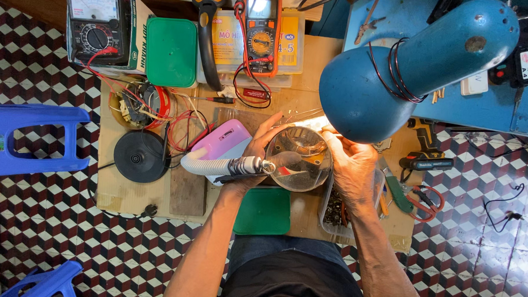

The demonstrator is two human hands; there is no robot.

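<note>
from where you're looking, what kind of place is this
Probably a small electronics repair bench set low over a tiled floor. An analog multimeter and an orange digital multimeter lie at the back, a cordless drill at the side, and a blue lamp lights both hands.

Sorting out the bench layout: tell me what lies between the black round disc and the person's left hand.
In the head view, a pink-and-white case and a white ribbed hose lie between the black disc and the left hand.
</note>
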